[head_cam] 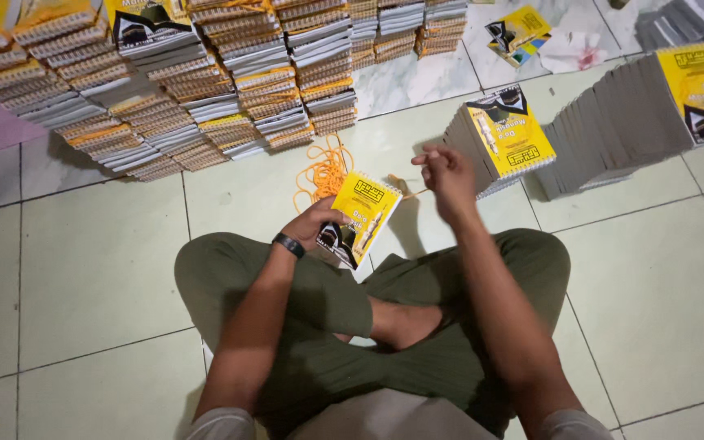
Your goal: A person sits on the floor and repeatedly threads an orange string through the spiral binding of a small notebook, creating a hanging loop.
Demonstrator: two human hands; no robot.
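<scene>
Your left hand has its fingers curled around the lower edge of a small yellow spiral-bound booklet with a black picture on its cover, holding it tilted just above your crossed legs in olive-green trousers. A black band sits on that wrist. Your right hand is raised just to the right of the booklet, fingers drawn together at the tips; they seem to pinch a thin orange cord that runs from the booklet's top corner, though the hold itself is too small to tell for sure. Behind the booklet a loose tangle of orange cords lies on the pale green tiled floor. Beside your right hand stands a leaning stack of the same yellow booklets, with a longer grey-edged row beyond it. Across the top left, many tall stacks of booklets fill the floor.
</scene>
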